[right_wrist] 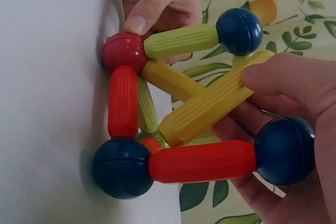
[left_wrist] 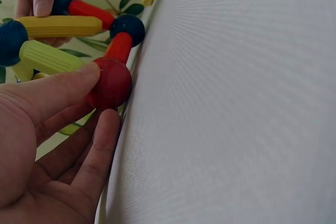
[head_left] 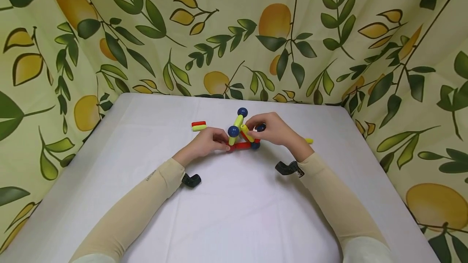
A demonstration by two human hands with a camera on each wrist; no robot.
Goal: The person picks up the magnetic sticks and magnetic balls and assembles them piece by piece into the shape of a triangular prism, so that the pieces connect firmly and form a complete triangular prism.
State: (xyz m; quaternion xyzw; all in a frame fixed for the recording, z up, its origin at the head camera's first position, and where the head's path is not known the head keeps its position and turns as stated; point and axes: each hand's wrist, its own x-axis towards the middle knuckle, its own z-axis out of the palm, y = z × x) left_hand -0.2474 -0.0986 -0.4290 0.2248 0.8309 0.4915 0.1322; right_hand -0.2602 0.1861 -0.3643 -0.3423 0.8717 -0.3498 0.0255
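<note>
A frame of magnetic rods and balls stands on the white table, between both hands. My left hand (head_left: 204,143) pinches the red ball (left_wrist: 111,83) at its base, thumb on top. In my right hand (head_left: 272,128) a yellow rod (right_wrist: 210,103) is held between thumb and fingers, slanting across the frame. From the red ball, a red rod (right_wrist: 123,100) leads to a blue ball (right_wrist: 122,167), and a light green rod (right_wrist: 181,41) rises to another blue ball (right_wrist: 240,31). A second red rod (right_wrist: 202,162) carries a blue ball (right_wrist: 283,150) beside my right palm.
Left of the frame, a red rod (head_left: 198,123) and a light green rod (head_left: 199,128) lie side by side. A yellow rod (head_left: 309,141) lies beyond my right wrist. Black wrist devices (head_left: 191,180) jut from both sleeves. A leaf-patterned curtain (head_left: 234,44) surrounds the table's back and sides.
</note>
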